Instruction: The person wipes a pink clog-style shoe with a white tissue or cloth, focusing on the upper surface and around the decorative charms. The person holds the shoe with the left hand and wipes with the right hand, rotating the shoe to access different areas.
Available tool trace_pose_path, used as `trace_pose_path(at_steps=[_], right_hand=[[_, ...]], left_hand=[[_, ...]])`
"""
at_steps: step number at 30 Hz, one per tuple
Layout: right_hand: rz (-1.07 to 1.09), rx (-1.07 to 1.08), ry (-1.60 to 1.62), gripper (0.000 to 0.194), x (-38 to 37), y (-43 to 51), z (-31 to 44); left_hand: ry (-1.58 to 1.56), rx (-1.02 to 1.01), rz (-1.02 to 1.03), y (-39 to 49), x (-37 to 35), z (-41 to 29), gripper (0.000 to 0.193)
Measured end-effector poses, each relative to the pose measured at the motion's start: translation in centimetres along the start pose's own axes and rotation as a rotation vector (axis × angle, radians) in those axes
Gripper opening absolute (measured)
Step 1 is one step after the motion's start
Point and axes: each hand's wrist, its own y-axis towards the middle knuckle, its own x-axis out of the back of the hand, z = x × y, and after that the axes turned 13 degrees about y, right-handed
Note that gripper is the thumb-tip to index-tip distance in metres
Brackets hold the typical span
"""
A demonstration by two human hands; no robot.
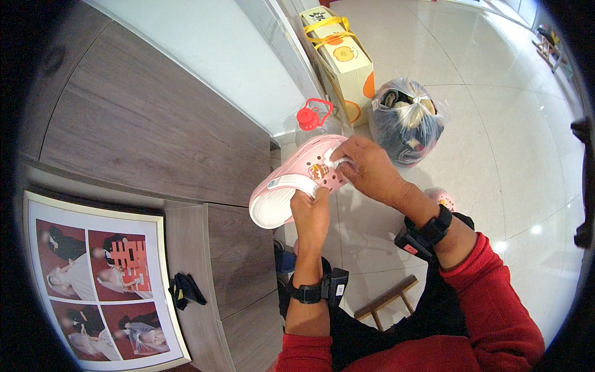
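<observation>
A pink clog (304, 153) with a white strap (294, 182), a white insole and several vent holes is held up in front of me. My left hand (310, 211) grips it at the side opening, near the strap's end. In my right hand (367, 165) is a crumpled white wipe (335, 160), pinched between the fingers and pressed on the clog's upper near the toe. A cartoon charm (319, 171) sits on the upper beside the wipe. Part of the toe is hidden behind my right hand.
Beyond the clog stand a clear plastic jug with a red cap (307, 119), a yellow carton (351, 79) and a tied plastic bag (409, 123). Grey wooden cabinets (153, 116) line the left, with a framed photo display (104, 288). A wooden stool (386, 297) is below my arms.
</observation>
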Motion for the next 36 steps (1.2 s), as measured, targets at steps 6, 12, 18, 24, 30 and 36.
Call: trace_pose_path(at_steps=[6, 12, 18, 24, 30, 36], right_hand=[[-0.11, 0.002, 0.058, 0.018, 0.0, 0.1, 0.1], [-0.006, 0.027, 0.028, 0.017, 0.0, -0.2, 0.3], [-0.114, -0.015, 0.015, 0.018, 0.3, 0.2, 0.3], [-0.018, 0.001, 0.077, 0.017, 0.0, -0.2, 0.1], [-0.128, 0.033, -0.106, 0.018, 0.3, 0.1, 0.0], [-0.107, 0.023, 0.062, 0.017, 0.1, 0.0, 0.1]], left_hand=[[-0.139, -0.019, -0.019, 0.4, -0.2, 0.5, 0.018], [-0.127, 0.009, 0.009, 0.3, -0.2, 0.9, 0.019], [-0.216, 0.0, -0.037, 0.6, -0.5, 1.1, 0.016], [-0.231, 0.024, -0.047, 0.5, -0.4, 1.1, 0.017], [-0.291, 0.045, -0.046, 0.6, -0.5, 1.0, 0.015], [-0.386, 0.12, 0.011, 0.6, -0.1, 1.3, 0.025]])
